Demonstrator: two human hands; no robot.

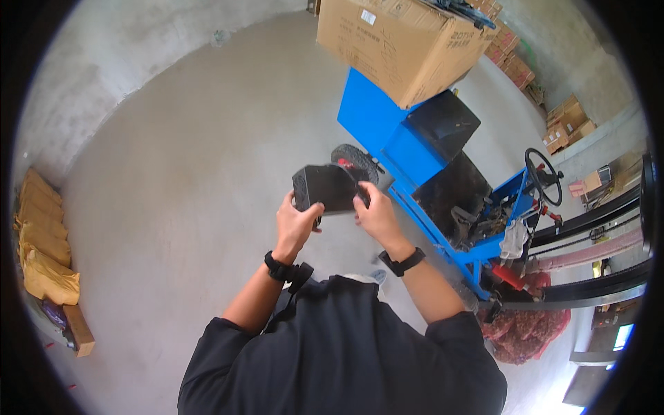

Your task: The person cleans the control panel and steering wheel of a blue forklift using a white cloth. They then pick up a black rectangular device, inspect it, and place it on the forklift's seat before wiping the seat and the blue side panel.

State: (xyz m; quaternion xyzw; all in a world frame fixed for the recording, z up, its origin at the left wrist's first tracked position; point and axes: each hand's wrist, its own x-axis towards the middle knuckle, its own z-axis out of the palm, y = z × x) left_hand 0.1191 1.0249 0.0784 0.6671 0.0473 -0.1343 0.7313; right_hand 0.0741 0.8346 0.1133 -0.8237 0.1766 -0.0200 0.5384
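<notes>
A black box-shaped object [330,188] with a slanted, patterned left end is held up in front of me at chest height. Its exact kind does not show. My left hand [297,220] grips its left end, thumb on the near side. At the right end, my right hand [375,213] has thumb and fingers closed on the object's edge, where a dark strap-like strip [361,181] curves. The fingertips underneath are partly hidden. Both wrists wear black bands.
To the right stands a blue vehicle [404,155] with a steering wheel [543,176] and a large cardboard carton [387,45] on top. A red mesh sack [529,335] sits behind it. Yellow sacks [45,242] lie along the left wall; stacked cartons [570,124] stand far right.
</notes>
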